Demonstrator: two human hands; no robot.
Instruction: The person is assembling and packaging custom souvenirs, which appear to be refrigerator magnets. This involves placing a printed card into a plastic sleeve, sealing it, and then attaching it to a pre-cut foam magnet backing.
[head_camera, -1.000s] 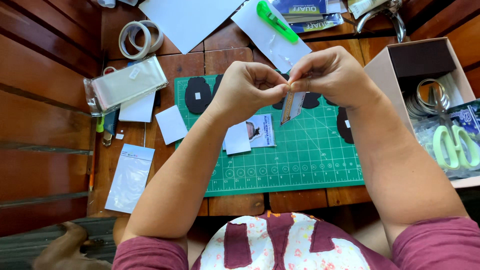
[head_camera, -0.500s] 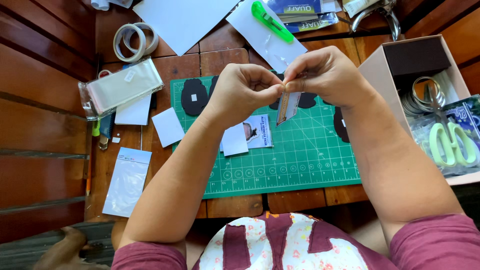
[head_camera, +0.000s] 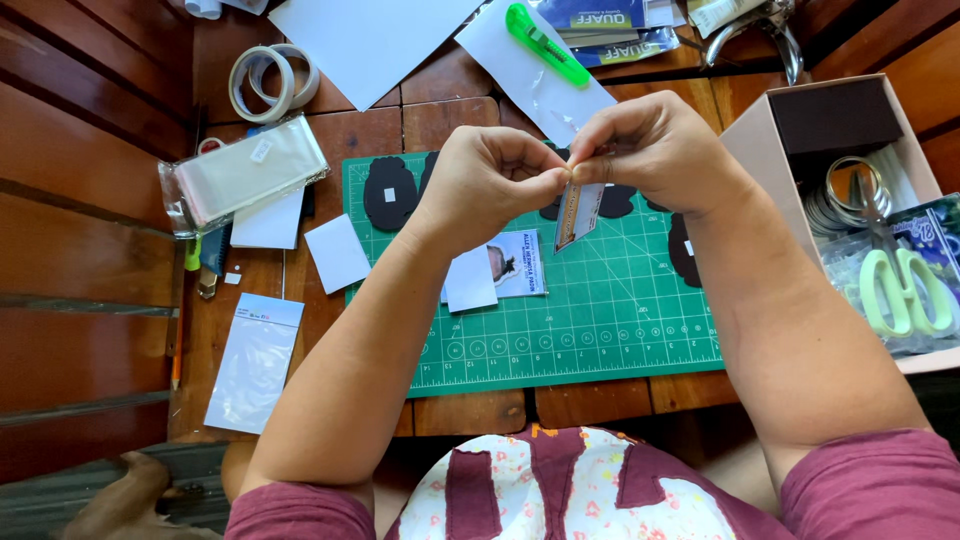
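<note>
Both hands, left hand (head_camera: 485, 180) and right hand (head_camera: 650, 150), pinch my small thin printed paper strip (head_camera: 577, 213) by its top edge above the green cutting mat (head_camera: 600, 320); light and flimsy, it probably creases easily.

cutting mat (head_camera: 600, 330): green, white grid | utility knife (head_camera: 545, 43): bright green | scissors (head_camera: 905, 290): pale green handles | cutouts (head_camera: 388, 192): black | tape rolls (head_camera: 265, 80): cream | sleeves (head_camera: 880, 490): maroon

Open room is left on the lower half of the green gridded cutting mat (head_camera: 600, 330). The right is blocked by an open cardboard box (head_camera: 770, 150), the left by a clear cellophane packet (head_camera: 245, 180), the far edge by black cut-outs (head_camera: 388, 192).
</note>
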